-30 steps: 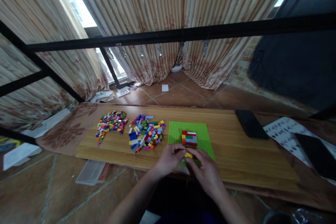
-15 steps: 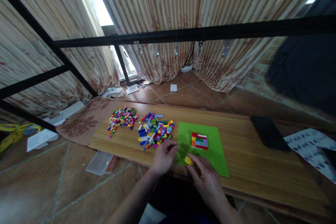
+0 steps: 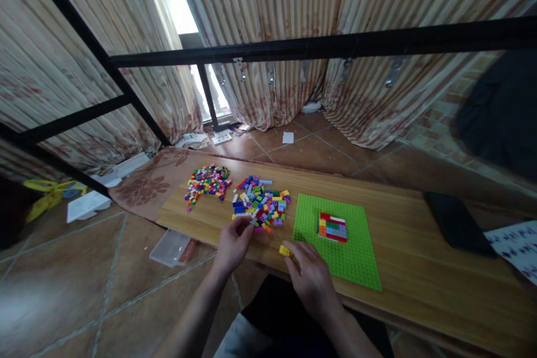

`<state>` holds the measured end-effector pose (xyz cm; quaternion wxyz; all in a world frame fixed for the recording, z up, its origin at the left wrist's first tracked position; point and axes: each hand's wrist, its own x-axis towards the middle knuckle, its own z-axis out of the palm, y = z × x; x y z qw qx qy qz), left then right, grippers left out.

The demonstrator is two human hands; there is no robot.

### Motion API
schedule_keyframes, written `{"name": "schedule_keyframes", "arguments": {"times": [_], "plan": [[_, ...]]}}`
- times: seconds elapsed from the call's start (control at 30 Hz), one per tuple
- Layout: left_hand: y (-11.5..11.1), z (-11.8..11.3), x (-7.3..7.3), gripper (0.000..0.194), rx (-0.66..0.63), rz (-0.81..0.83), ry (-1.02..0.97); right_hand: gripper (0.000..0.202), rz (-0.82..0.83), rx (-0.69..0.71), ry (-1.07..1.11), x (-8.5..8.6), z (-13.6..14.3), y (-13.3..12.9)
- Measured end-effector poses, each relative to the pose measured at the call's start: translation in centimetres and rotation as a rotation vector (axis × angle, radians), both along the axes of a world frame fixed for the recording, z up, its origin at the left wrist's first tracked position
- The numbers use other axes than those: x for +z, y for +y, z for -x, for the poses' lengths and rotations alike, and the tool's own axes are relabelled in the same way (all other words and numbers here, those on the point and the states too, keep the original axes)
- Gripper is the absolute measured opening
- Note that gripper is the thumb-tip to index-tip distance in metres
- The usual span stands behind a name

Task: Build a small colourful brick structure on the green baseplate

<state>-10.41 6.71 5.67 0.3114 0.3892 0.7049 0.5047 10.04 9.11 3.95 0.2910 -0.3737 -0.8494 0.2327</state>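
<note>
My right hand [image 3: 308, 271] pinches a yellow brick [image 3: 286, 250] between thumb and fingers, just left of the green baseplate [image 3: 361, 251]. My left hand [image 3: 235, 239] is at the near edge of the loose brick pile [image 3: 262, 201], its thumb and fingertips close together; whatever lies between them is too small to make out. On the baseplate sits a flat rectangular build [image 3: 333, 227] of red, white, orange, green, blue and purple bricks.
Left of the larger bricks is a heap of tiny coloured pieces [image 3: 207, 182] on the wooden table [image 3: 403, 235]. A black phone-like object [image 3: 457, 224] and a printed sheet [image 3: 514, 246] lie right. A clear plastic box [image 3: 172, 247] is below the table's front edge.
My left hand has moved left to the front of the brick pile. My right hand, still holding the yellow brick, has shifted left off the baseplate. The camera view has turned slightly.
</note>
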Motion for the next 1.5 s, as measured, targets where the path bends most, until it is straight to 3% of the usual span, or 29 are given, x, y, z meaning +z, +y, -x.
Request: {"name": "schedule_keyframes", "arguments": {"times": [0.17,0.43,0.57,0.67,0.8,1.07,1.5], "plan": [[-0.5,1.2,-0.5,0.024,0.077,-0.061,0.0,0.026,-0.037,0.055,-0.068,0.0,2.3,0.5],[-1.3,4.0,-2.4,0.033,0.258,-0.048,0.085,0.027,-0.056,0.127,-0.148,0.0,4.8,1.1],[-0.3,4.4,-2.3,0.034,0.234,-0.027,0.231,0.023,-0.061,0.082,-0.191,0.0,5.6,2.4],[0.9,4.6,-1.7,0.034,0.161,0.017,0.428,0.021,-0.072,0.028,-0.201,-0.3,5.9,3.0],[2.2,5.0,-1.4,0.027,0.063,0.074,0.548,0.021,-0.098,-0.026,-0.159,-0.9,5.9,2.9],[2.5,5.1,-1.0,0.016,0.076,0.034,0.604,0.023,-0.156,-0.079,0.008,-0.9,4.9,2.1],[3.2,4.4,-0.9,0.025,0.063,0.134,0.639,0.022,-0.107,-0.114,0.057,-0.5,3.2,1.0]]}}
